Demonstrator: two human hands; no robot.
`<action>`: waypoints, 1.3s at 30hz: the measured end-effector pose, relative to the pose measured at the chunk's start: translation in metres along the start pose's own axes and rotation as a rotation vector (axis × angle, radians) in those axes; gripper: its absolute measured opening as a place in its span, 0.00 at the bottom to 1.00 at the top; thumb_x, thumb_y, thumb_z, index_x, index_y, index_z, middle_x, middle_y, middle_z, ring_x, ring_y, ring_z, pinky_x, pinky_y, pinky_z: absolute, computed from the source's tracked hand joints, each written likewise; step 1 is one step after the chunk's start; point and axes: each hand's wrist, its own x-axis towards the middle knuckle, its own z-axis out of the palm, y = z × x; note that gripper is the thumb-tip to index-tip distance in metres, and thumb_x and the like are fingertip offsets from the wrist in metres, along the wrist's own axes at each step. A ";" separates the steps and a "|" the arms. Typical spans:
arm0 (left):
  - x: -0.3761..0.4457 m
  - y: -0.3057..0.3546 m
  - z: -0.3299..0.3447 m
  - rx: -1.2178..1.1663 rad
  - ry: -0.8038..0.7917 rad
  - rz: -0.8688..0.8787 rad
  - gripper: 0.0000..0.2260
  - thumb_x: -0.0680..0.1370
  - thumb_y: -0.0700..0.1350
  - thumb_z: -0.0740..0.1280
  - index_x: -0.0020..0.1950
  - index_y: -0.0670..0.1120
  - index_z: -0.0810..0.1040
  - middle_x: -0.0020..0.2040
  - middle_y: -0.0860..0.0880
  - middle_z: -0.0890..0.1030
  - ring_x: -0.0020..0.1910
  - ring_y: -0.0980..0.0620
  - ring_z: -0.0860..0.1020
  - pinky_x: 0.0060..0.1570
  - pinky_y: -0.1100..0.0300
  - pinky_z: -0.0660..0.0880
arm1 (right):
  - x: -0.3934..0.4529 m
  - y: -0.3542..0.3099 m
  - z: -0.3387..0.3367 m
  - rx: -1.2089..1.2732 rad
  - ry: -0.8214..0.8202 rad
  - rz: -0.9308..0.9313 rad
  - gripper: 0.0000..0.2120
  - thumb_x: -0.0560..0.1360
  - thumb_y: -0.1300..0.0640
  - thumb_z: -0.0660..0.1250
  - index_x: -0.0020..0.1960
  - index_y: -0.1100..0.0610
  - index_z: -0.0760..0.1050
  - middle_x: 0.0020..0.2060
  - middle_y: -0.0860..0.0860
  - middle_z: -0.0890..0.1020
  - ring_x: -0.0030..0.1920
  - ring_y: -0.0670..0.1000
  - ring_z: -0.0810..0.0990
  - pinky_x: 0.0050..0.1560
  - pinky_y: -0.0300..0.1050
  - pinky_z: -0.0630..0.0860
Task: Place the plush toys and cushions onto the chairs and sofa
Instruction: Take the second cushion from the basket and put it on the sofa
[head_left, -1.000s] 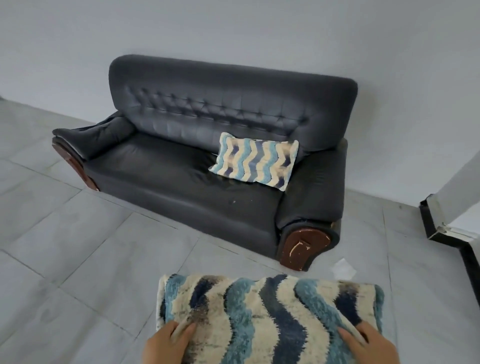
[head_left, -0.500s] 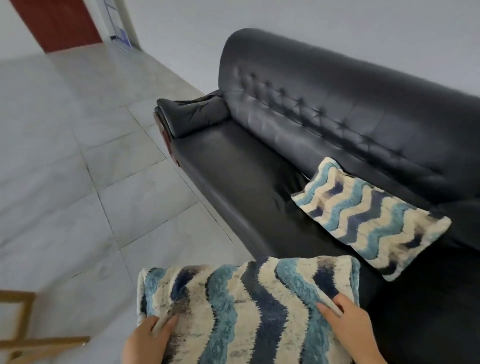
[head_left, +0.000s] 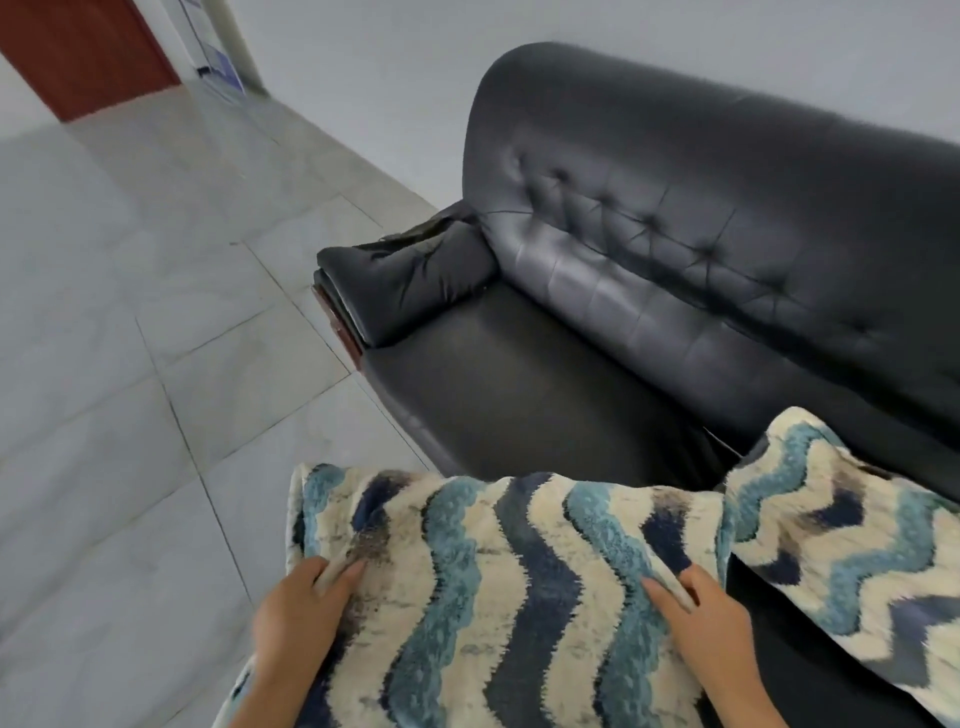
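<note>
I hold a cushion (head_left: 498, 582) with blue, navy and cream wavy stripes at the bottom of the view, just over the front edge of the black leather sofa (head_left: 649, 270). My left hand (head_left: 301, 618) grips its left side and my right hand (head_left: 711, 618) grips its right side. A second cushion (head_left: 852, 551) with the same pattern lies on the sofa seat at the right, leaning toward the backrest. The sofa seat to the left of it is bare.
The sofa's left armrest (head_left: 405, 280) with a wooden front sits at mid-frame. Grey floor tiles (head_left: 130, 364) spread to the left. A red-brown door (head_left: 88, 52) stands at the top left, beside a grey wall.
I have come closer to the sofa and turned left. The held cushion now reaches over the seat's front edge, beside the cushion lying there.
</note>
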 end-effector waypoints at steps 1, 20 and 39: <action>0.021 0.010 0.002 0.010 -0.067 0.009 0.16 0.74 0.50 0.67 0.30 0.49 0.66 0.31 0.50 0.72 0.31 0.53 0.72 0.38 0.54 0.72 | 0.017 -0.006 0.004 0.006 0.016 0.049 0.21 0.71 0.54 0.69 0.30 0.57 0.58 0.25 0.53 0.64 0.28 0.52 0.65 0.30 0.46 0.60; 0.449 0.262 0.176 0.123 -0.272 0.451 0.19 0.76 0.44 0.64 0.29 0.45 0.59 0.26 0.46 0.63 0.26 0.49 0.64 0.28 0.56 0.59 | 0.349 -0.109 0.009 0.169 0.582 0.181 0.19 0.73 0.48 0.62 0.30 0.54 0.59 0.22 0.52 0.64 0.24 0.53 0.65 0.27 0.43 0.55; 0.626 0.215 0.391 0.382 -0.350 1.249 0.29 0.76 0.65 0.42 0.63 0.46 0.65 0.68 0.40 0.59 0.69 0.37 0.53 0.67 0.41 0.57 | 0.523 -0.104 0.186 -0.313 0.607 0.445 0.33 0.73 0.32 0.44 0.68 0.52 0.61 0.70 0.62 0.61 0.69 0.64 0.54 0.60 0.73 0.59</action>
